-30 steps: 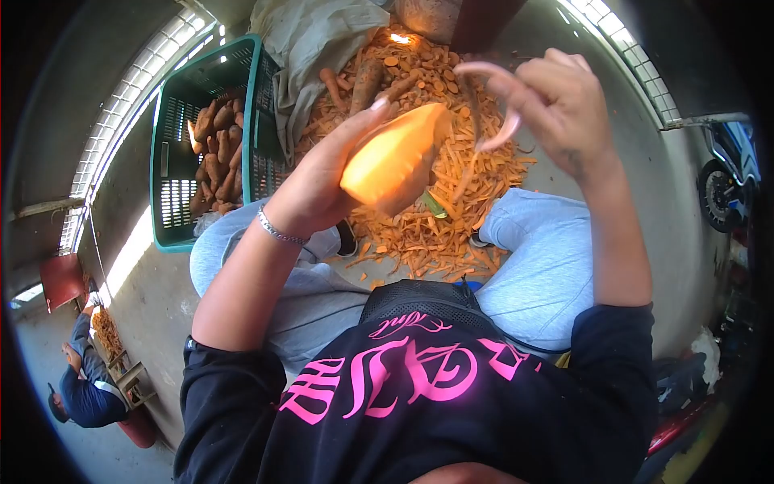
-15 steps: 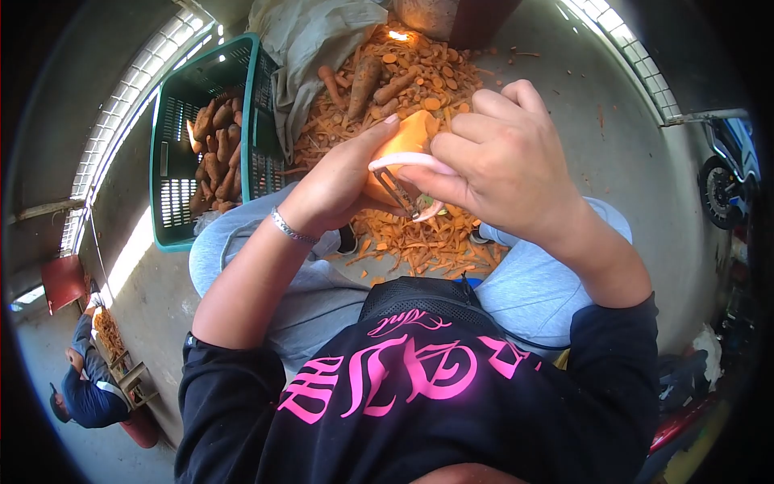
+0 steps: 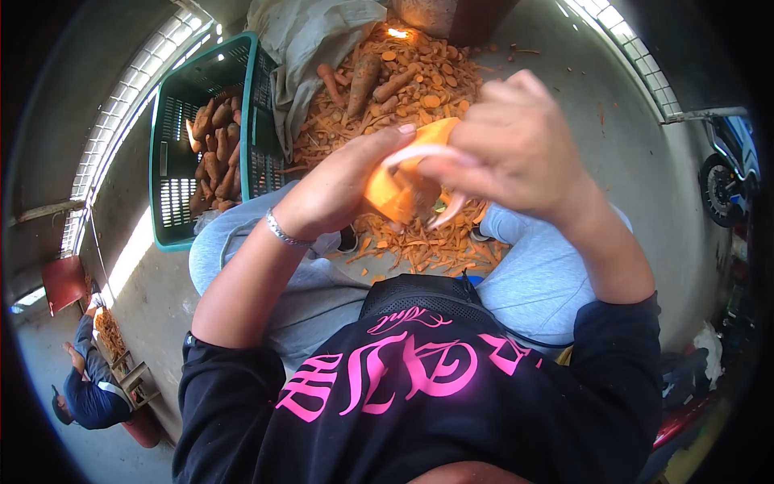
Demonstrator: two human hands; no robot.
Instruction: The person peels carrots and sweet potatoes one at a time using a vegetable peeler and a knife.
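Note:
My left hand (image 3: 343,179) is wrapped round a thick, bright orange carrot (image 3: 385,198) with its skin off, held above the floor between my knees. A peeler (image 3: 426,152) with a pale pink frame is gripped in my right hand (image 3: 520,149), which is blurred by motion. The peeler lies across the carrot; whether its blade touches the surface cannot be made out. Beneath both hands spreads a heap of orange peelings (image 3: 415,246). Several unpeeled carrots (image 3: 365,85) rest on the far part of the heap.
To the left stands a green plastic crate (image 3: 251,113) with several dirt-covered carrots (image 3: 214,161) inside. A pale sack (image 3: 310,36) lies beside the heap. At far left sits another person (image 3: 93,399). A motorcycle wheel (image 3: 717,192) shows at the right edge.
My right hand and the peeler have shifted slightly to the right. The carrot has turned in my left hand and shows more of its peeled side.

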